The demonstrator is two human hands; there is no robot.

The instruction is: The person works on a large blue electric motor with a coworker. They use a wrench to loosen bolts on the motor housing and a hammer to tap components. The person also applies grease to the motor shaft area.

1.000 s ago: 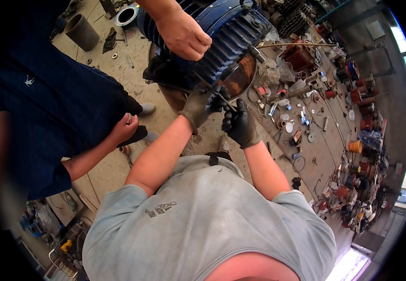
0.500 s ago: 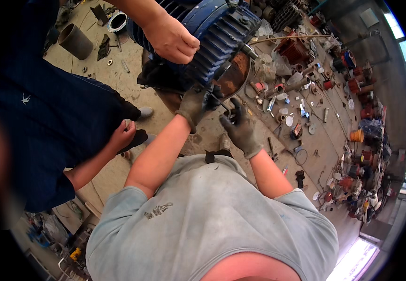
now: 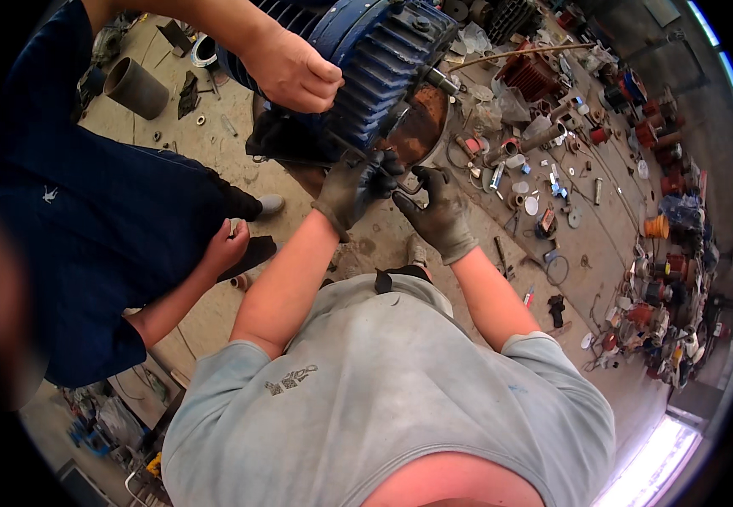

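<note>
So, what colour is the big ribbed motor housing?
Blue, seen in the head view: the ribbed metal motor housing.

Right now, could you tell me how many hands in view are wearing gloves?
2: the gloved left hand and gloved right hand, both at the blue motor. The co-worker's two hands are bare; none seem hidden.

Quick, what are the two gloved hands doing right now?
Left hand: closed on a thin dark tool at the blue motor.
Right hand: fingers curled beside the left one; what it grips cannot be told.
</note>
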